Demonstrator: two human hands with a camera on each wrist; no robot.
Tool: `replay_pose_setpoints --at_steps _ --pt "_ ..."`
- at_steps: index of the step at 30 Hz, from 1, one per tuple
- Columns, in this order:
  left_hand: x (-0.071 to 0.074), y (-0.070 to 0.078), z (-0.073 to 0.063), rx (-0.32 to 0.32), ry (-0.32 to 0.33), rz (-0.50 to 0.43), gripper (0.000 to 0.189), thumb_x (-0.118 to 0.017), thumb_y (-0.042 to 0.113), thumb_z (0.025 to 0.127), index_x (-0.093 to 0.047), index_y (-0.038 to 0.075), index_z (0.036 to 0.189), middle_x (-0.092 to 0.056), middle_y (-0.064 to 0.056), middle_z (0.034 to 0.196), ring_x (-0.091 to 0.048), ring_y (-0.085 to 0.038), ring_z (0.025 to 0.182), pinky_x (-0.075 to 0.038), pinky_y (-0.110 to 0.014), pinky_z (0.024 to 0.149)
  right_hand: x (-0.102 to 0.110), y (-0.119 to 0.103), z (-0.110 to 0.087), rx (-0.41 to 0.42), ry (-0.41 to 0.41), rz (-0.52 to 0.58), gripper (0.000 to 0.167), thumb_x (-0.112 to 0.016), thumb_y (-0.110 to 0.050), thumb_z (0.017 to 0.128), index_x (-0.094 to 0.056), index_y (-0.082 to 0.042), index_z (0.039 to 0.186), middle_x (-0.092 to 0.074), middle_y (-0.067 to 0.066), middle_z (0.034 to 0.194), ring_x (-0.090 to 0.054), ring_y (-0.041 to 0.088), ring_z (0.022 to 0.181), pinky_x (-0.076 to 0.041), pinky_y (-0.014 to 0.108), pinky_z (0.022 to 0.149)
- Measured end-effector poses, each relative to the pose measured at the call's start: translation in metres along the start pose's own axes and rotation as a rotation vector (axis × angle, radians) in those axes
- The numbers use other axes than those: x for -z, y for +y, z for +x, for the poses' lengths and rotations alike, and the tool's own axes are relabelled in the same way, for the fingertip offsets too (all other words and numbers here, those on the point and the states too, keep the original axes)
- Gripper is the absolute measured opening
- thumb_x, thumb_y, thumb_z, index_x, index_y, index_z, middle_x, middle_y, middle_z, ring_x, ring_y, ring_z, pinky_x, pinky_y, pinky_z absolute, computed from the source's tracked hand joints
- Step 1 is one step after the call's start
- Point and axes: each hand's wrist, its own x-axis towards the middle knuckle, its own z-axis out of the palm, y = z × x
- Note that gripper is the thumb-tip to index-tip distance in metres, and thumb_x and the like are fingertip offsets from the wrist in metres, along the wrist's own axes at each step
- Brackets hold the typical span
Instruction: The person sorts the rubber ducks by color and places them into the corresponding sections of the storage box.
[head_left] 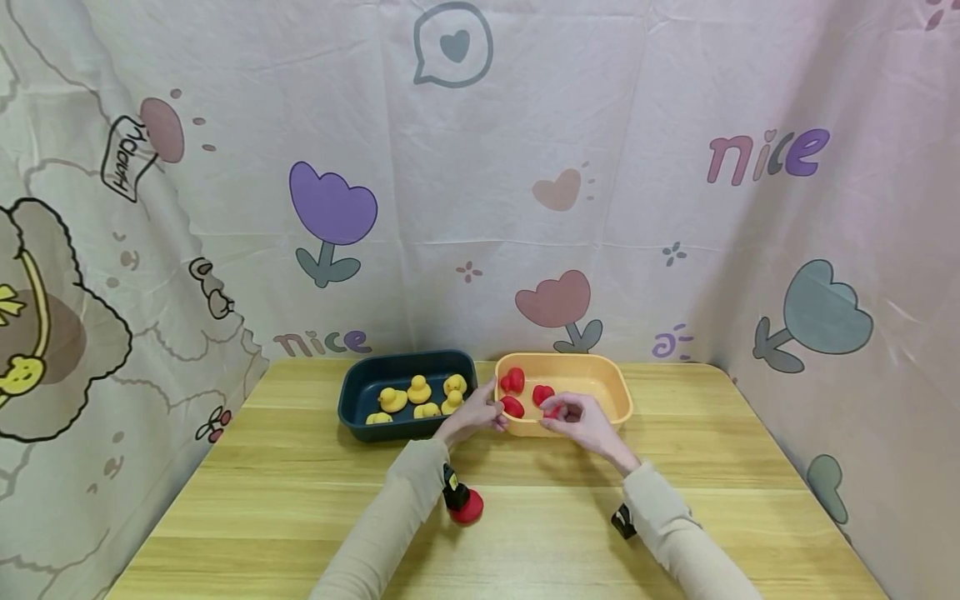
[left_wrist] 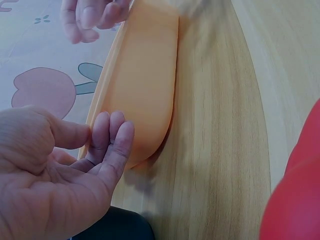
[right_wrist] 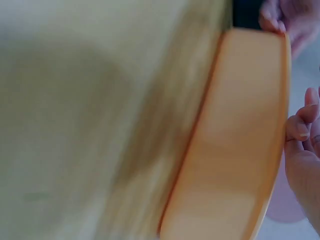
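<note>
Near the table's far side stands an orange tray (head_left: 600, 417) with red rubber ducks (head_left: 513, 380) inside. My left hand (head_left: 476, 412) is at its front left corner. In the left wrist view the thumb and curled fingers (left_wrist: 117, 137) lie on either side of the tray's rim, gripping it. Over the front rim, my right hand (head_left: 581, 419) has bent fingers. Between finger and thumb a red duck (head_left: 552, 412) shows in the head view; whether it is pinched or lies below cannot be told. Both wrist views show the orange outer wall (right_wrist: 230, 135).
A dark blue tray (head_left: 412, 429) holding several yellow rubber ducks (head_left: 392, 400) stands left of the orange one. A red rounded object (head_left: 468, 508) is on the table under my left wrist. Patterned cloth (head_left: 450, 167) hangs behind the wooden table (head_left: 540, 517).
</note>
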Motion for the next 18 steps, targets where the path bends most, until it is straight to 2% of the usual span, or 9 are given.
replay_pose_setpoints --at_steps 4,8,12,15,18 --pt "0.000 -0.001 0.001 0.001 0.006 0.003 0.069 -0.043 -0.001 0.103 -0.004 -0.001 0.160 -0.061 -0.009 0.079 -0.060 -0.013 0.071 -0.062 -0.032 0.078 -0.012 -0.003 -0.008 0.060 -0.065 -0.001 0.020 -0.078 -0.003 0.084 -0.071 0.006 0.102 -0.068 0.019 0.087 -0.053 0.002 0.068 -0.046 0.015 0.059" --pt "0.001 -0.001 0.001 -0.013 -0.001 0.011 0.068 -0.042 0.000 0.104 -0.003 -0.003 0.160 -0.063 -0.014 0.085 -0.061 -0.013 0.072 -0.063 -0.032 0.078 -0.023 -0.005 -0.014 0.076 -0.149 -0.044 0.022 -0.078 -0.004 0.084 -0.071 0.006 0.102 -0.068 0.017 0.086 -0.052 0.000 0.069 -0.045 0.014 0.060" --pt "0.001 -0.001 0.001 -0.028 -0.009 0.007 0.069 -0.042 0.000 0.104 -0.002 -0.003 0.160 -0.064 -0.020 0.088 -0.060 -0.013 0.072 -0.062 -0.030 0.076 -0.034 -0.007 -0.018 0.096 -0.257 -0.066 0.022 -0.078 -0.005 0.084 -0.071 0.005 0.103 -0.065 0.014 0.079 -0.049 -0.003 0.067 -0.043 0.013 0.059" --pt "0.001 -0.002 0.002 -0.030 -0.009 0.007 0.069 -0.041 -0.001 0.104 -0.002 -0.003 0.160 -0.064 -0.021 0.088 -0.060 -0.014 0.072 -0.062 -0.031 0.077 -0.042 -0.010 -0.019 0.126 -0.346 -0.067 0.023 -0.077 -0.007 0.086 -0.070 0.005 0.104 -0.066 0.013 0.079 -0.048 -0.004 0.066 -0.043 0.013 0.058" --pt "0.002 -0.002 0.001 -0.039 -0.012 0.016 0.069 -0.041 -0.001 0.104 -0.002 -0.002 0.160 -0.064 -0.018 0.087 -0.061 -0.015 0.072 -0.062 -0.035 0.080 -0.050 -0.012 -0.019 0.120 -0.415 -0.065 0.025 -0.076 -0.012 0.087 -0.070 0.004 0.106 -0.068 0.015 0.082 -0.049 -0.005 0.066 -0.045 0.013 0.058"
